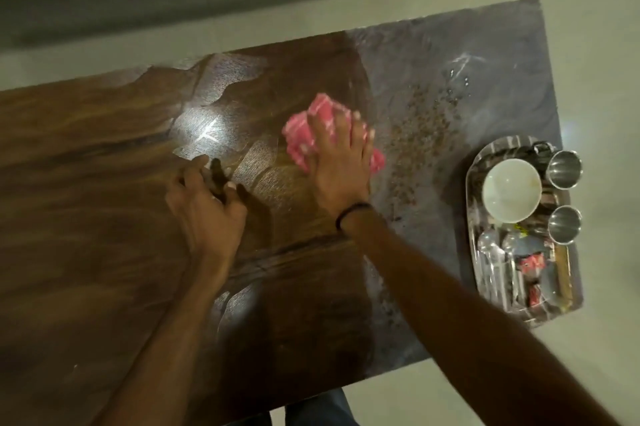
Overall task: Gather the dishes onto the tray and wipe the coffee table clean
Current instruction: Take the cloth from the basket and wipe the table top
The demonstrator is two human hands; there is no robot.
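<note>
- A person leans over a long coffee table (104,217) that fills most of the frame. The left and middle of it are dark glossy wood, and the right part is a grey stone-like surface.
- The right hand (341,162) lies flat at the centre of the frame, just where wood meets stone. Its fingers are stretched out straight and press down on a crumpled pink and white checked cloth (301,134).
- The cloth sits on the table under that palm and bunches out past the fingertips and both sides of the hand.
- A dark band (353,212) circles the right wrist.
- The left hand (204,204) is left of centre on the wood and holds nothing. Its fingers are spread, with the tips resting on the table.
- A scatter of small brownish crumbs (419,127) lies on the grey surface, right of the cloth, between it and the tray.
- An oval steel tray (471,176) sits at the right edge of the frame, near the end of the table and well apart from both hands.
- On the tray is a white bowl (512,190), and two steel cups stand along the right side, one higher (565,169) and one lower (564,224).
- Several spoons (491,259) lie at the lower end of the tray beside some small items too blurred to name.
- A bright glare of light (204,131) shines on the wood just above the left hand.
</note>
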